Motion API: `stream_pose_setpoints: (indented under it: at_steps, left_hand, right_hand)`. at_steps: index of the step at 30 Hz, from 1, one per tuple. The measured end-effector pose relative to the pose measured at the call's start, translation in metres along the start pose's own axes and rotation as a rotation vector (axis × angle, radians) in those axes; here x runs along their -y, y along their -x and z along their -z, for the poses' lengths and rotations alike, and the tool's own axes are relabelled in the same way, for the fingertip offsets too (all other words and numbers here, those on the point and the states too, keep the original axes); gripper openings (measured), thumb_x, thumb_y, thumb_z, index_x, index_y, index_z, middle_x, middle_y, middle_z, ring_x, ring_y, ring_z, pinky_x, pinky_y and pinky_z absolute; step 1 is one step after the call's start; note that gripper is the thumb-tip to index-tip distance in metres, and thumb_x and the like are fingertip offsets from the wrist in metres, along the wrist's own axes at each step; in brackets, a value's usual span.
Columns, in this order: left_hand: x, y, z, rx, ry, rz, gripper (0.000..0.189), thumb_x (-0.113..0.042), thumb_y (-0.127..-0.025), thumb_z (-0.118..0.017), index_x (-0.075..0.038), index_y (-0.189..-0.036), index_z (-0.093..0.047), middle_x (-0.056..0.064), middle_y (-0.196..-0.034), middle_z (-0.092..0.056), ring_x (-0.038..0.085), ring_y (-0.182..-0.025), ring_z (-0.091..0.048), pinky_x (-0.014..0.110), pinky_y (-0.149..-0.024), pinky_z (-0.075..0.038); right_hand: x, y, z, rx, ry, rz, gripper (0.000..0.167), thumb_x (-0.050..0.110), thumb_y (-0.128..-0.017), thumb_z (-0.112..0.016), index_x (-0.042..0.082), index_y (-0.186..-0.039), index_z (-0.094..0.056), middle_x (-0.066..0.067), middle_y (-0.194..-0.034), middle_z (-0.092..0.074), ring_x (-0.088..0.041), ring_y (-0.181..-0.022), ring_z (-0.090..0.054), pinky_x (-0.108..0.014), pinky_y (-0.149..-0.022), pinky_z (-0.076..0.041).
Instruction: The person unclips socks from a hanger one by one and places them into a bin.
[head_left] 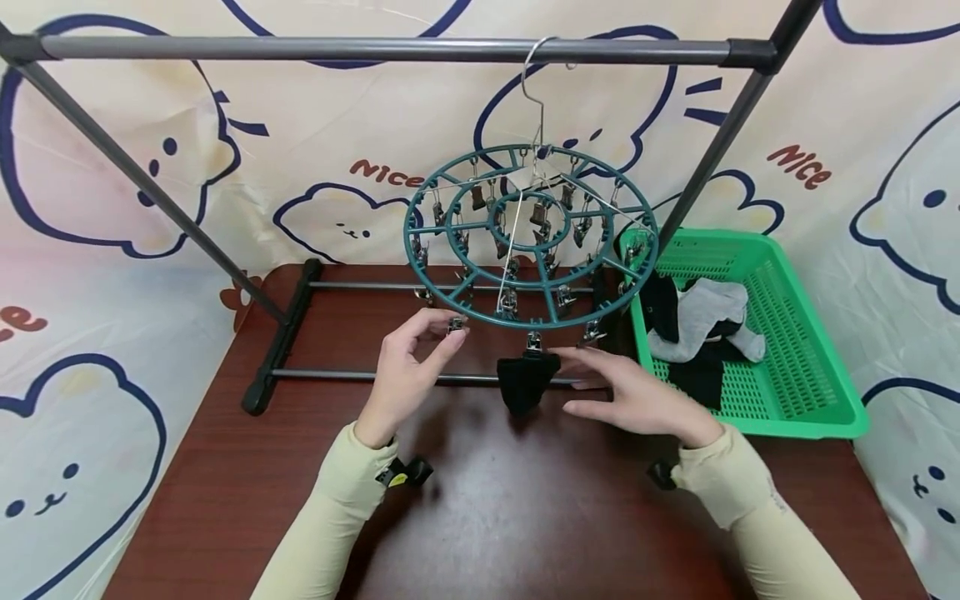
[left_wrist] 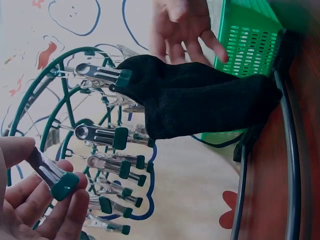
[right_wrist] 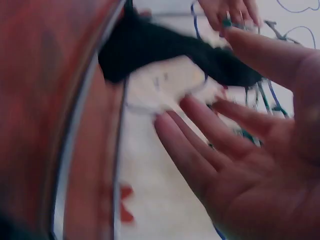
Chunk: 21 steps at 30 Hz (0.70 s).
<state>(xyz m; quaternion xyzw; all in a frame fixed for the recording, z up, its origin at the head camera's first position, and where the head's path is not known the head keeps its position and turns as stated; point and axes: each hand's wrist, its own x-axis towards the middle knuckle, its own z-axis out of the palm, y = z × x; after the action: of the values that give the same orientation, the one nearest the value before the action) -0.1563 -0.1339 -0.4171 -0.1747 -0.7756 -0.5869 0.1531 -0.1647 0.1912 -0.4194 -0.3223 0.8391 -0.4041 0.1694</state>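
Note:
A round green drying hanger [head_left: 480, 310] with rings of metal clips hangs by its hook. From a front clip [head_left: 533, 342] hangs a black sock [head_left: 527, 383], its toe pointing down. My left hand [head_left: 405, 362] pinches another metal clip [left_wrist: 54, 175] with green tips between thumb and fingers, left of the sock; no cloth shows in that clip. My right hand [head_left: 633, 392] is just right of the sock, fingers spread and relaxed, holding nothing. The right wrist view shows its open palm [right_wrist: 260, 185] beside the sock.
A dark metal rack bar [head_left: 300, 48] carries the hanger, and its base [head_left: 288, 342] stands on the brown table [head_left: 525, 517]. At the right, a green basket [head_left: 810, 367] holds grey and black cloth pieces [head_left: 708, 312]. A printed curtain [head_left: 322, 117] hangs behind.

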Motion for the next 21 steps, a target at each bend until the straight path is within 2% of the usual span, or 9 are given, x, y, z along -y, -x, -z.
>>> stream_pose_setpoints:
  at_steps: [3, 5, 8, 11, 15, 18, 21]
  left_hand:
    - [0.002, 0.001, 0.001, 0.017, 0.003, 0.022, 0.021, -0.013, -0.099, -0.070, -0.008, -0.120, -0.071, 0.005, -0.109, -0.077, 0.013, -0.098, -0.067, 0.026, -0.088, -0.054]
    - [0.003, 0.002, 0.002, 0.027, 0.005, 0.033, 0.023, -0.013, -0.100, -0.070, -0.008, -0.122, -0.070, 0.005, -0.111, -0.077, 0.013, -0.099, -0.067, 0.028, -0.088, -0.055]
    - [0.004, 0.002, 0.003, 0.030, -0.007, 0.037, 0.026, -0.014, -0.100, -0.070, -0.010, -0.126, -0.068, 0.006, -0.116, -0.076, 0.015, -0.103, -0.067, 0.033, -0.090, -0.055]
    - [0.004, 0.003, 0.003, 0.022, -0.047, 0.038, 0.037, -0.017, -0.099, -0.071, -0.013, -0.135, -0.063, 0.008, -0.125, -0.073, 0.019, -0.112, -0.066, 0.042, -0.098, -0.053]
    - [0.006, 0.006, 0.001, -0.038, -0.137, 0.025, 0.054, -0.022, -0.098, -0.073, -0.015, -0.148, -0.053, 0.007, -0.138, -0.063, 0.021, -0.126, -0.059, 0.051, -0.108, -0.046]
    - [0.006, 0.009, -0.002, -0.139, -0.181, -0.067, 0.057, -0.020, -0.095, -0.076, -0.013, -0.147, -0.053, 0.009, -0.139, -0.060, 0.023, -0.127, -0.056, 0.048, -0.108, -0.045]
    - [0.004, 0.012, -0.008, -0.242, -0.189, -0.263, 0.043, -0.016, -0.094, -0.077, -0.004, -0.132, -0.062, 0.014, -0.127, -0.063, 0.028, -0.118, -0.059, 0.038, -0.104, -0.047]
  right_hand:
    - [0.004, -0.010, -0.016, -0.018, -0.074, -0.011, 0.072, 0.028, -0.096, -0.076, 0.015, -0.157, -0.040, -0.009, -0.156, -0.050, -0.030, -0.132, -0.062, -0.050, -0.105, -0.053]
    - [0.007, -0.017, -0.025, -0.041, -0.118, -0.026, 0.067, 0.028, -0.096, -0.076, 0.014, -0.153, -0.044, -0.010, -0.154, -0.051, -0.030, -0.130, -0.064, -0.052, -0.104, -0.052]
    - [0.010, -0.028, -0.034, -0.098, -0.131, -0.032, 0.049, 0.028, -0.098, -0.075, 0.013, -0.140, -0.056, -0.011, -0.140, -0.061, -0.027, -0.124, -0.067, -0.050, -0.104, -0.054]
    - [0.012, -0.036, -0.040, -0.149, -0.133, -0.022, 0.026, 0.026, -0.099, -0.073, 0.014, -0.121, -0.064, -0.006, -0.121, -0.068, -0.020, -0.113, -0.069, -0.042, -0.102, -0.056]
    - [0.013, -0.039, -0.045, -0.166, -0.142, 0.011, 0.009, 0.018, -0.100, -0.070, 0.015, -0.106, -0.064, 0.000, -0.096, -0.064, -0.014, -0.085, -0.063, -0.030, -0.082, -0.056]
    - [0.013, -0.039, -0.046, -0.170, -0.138, 0.038, 0.009, 0.015, -0.101, -0.069, 0.015, -0.101, -0.060, 0.001, -0.081, -0.050, -0.011, -0.069, -0.048, -0.027, -0.066, -0.043]
    - [0.013, -0.038, -0.047, -0.164, -0.132, 0.053, 0.010, 0.016, -0.100, -0.070, 0.015, -0.101, -0.060, 0.002, -0.077, -0.047, -0.011, -0.066, -0.044, -0.027, -0.063, -0.040]
